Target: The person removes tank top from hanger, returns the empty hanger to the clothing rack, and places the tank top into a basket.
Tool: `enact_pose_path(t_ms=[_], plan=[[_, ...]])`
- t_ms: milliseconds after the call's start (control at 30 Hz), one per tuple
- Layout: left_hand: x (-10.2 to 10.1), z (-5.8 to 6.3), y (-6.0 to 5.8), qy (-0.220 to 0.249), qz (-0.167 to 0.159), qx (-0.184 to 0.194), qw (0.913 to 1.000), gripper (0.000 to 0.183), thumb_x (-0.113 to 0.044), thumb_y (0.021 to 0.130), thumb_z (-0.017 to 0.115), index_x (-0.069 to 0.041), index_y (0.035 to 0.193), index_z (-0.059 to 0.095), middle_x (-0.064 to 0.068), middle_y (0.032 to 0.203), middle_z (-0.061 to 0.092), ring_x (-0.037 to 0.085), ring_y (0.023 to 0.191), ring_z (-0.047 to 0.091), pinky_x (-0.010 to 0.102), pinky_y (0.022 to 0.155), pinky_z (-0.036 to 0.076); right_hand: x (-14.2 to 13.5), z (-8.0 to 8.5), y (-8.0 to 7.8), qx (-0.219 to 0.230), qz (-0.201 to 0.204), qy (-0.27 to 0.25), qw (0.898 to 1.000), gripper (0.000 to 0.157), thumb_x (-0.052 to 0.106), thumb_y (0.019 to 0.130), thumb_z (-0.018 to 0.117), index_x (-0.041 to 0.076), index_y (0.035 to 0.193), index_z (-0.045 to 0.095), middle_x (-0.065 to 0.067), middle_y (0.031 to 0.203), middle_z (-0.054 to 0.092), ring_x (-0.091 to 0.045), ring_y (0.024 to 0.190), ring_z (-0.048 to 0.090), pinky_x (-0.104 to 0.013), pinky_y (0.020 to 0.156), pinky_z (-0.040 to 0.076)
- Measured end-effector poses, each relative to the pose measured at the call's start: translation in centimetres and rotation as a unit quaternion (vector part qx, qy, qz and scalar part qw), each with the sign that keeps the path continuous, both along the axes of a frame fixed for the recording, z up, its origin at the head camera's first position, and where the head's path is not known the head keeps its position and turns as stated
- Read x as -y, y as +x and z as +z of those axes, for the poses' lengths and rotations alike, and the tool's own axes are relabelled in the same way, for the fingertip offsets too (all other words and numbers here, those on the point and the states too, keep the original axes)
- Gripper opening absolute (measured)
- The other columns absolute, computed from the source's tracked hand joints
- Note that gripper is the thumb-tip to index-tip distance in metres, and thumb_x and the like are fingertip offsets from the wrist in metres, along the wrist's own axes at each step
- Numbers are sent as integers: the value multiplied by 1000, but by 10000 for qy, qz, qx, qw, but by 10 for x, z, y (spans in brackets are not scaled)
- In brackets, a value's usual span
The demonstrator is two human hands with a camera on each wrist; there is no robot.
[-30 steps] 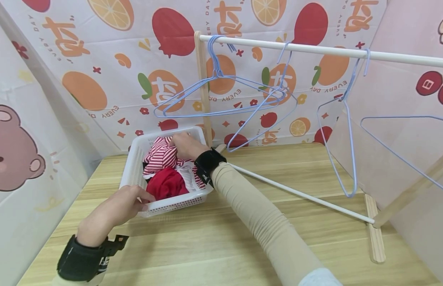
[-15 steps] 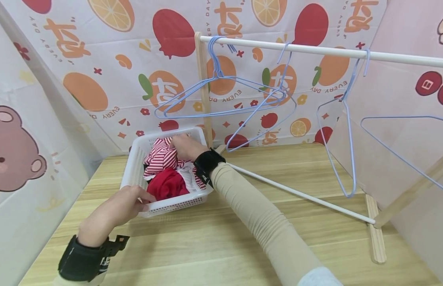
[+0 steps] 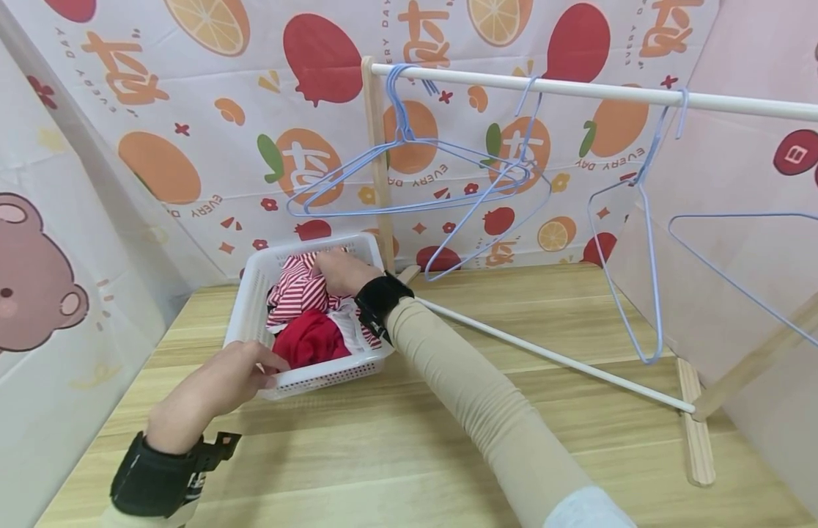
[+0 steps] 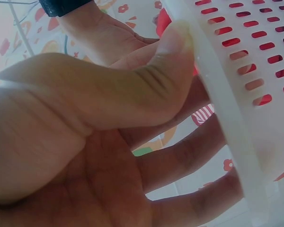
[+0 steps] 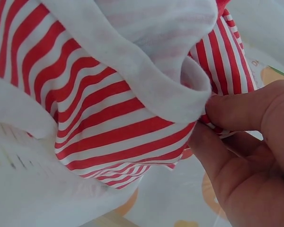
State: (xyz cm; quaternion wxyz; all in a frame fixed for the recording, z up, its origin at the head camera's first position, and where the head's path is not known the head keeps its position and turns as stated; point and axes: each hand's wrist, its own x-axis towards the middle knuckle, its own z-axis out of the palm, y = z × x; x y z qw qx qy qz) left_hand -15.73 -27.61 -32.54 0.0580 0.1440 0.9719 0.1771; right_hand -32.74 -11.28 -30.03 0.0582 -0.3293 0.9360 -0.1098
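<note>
A white perforated plastic basket (image 3: 240,312) at the left of the table holds several garments. My left hand (image 3: 231,375) grips its near-left rim; in the left wrist view the thumb lies on the rim's outer side and the fingers reach over to the inner side. Reaching in from the right, my right hand (image 3: 348,273) pinches a red-and-white striped garment (image 5: 99,127) between thumb and fingers, beside its white trim. A crumpled red garment (image 3: 310,339) lies at the near side of the basket, with white cloth (image 3: 348,323) to its right.
A clothes rack with a white rail (image 3: 580,88) stands behind and right of the basket. Several blue wire hangers (image 3: 409,209) hang from it. Its white lower bar (image 3: 547,356) crosses above the wooden table (image 3: 356,455). Printed cloth walls (image 3: 119,235) close in the back and sides.
</note>
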Motion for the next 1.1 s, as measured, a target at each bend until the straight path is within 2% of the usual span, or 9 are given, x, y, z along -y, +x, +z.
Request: enact_pose_path(t_ms=[233,400,467,533,633,700,867,1100], plan=[[-1,3,0,9,-19,-11,10000,25,6,78,82,-2,101,81,12,90,71,27,85,60,39,70,58,2,0,2,0,45,58,10000,45,-5,99,58,16,138,66,1,143,63,-11,131,55,-22,106,46],[-1,4,0,18,-17,7,10000,25,5,78,83,-2,102,81,12,91,72,27,86,59,41,71,59,3,-2,5,64,17,48,10000,43,-5,99,57,16,135,68,1,139,65,-11,126,57,-22,103,47],[-1,4,0,20,-11,14,10000,25,6,78,83,-2,101,81,12,91,72,27,86,60,41,71,59,3,-3,7,93,5,77,9999,40,-4,100,56,16,131,70,2,132,66,-10,117,57,-21,96,47],[-1,4,1,20,-7,24,10000,25,6,78,82,-2,101,80,12,91,72,27,86,60,41,71,59,4,-3,7,89,33,110,9999,36,-4,100,55,16,123,73,2,118,66,-11,107,56,-20,86,46],[-1,4,1,11,-2,21,10000,24,6,78,82,-2,101,80,12,91,72,26,85,60,41,71,59,4,-4,8,128,85,137,9998,29,-4,101,54,16,110,73,2,97,57,-11,94,51,-20,74,41],[-1,4,0,6,4,25,10000,24,5,78,83,-2,102,80,12,91,72,26,85,60,41,71,59,3,-5,8,118,158,182,9996,26,-4,101,54,15,102,71,2,89,49,-11,89,49,-20,70,39],[-1,3,0,19,-25,8,10000,24,6,78,83,-2,101,81,12,90,73,25,84,61,42,72,60,3,-9,7,34,293,314,9991,22,-3,100,54,15,94,66,3,85,46,-10,85,47,-20,70,39],[-1,1,0,13,-35,4,10000,24,6,78,82,-2,101,81,12,90,73,25,84,61,41,72,59,5,-15,7,-36,390,511,9979,21,1,102,52,15,94,65,3,88,49,-10,86,45,-19,72,39]])
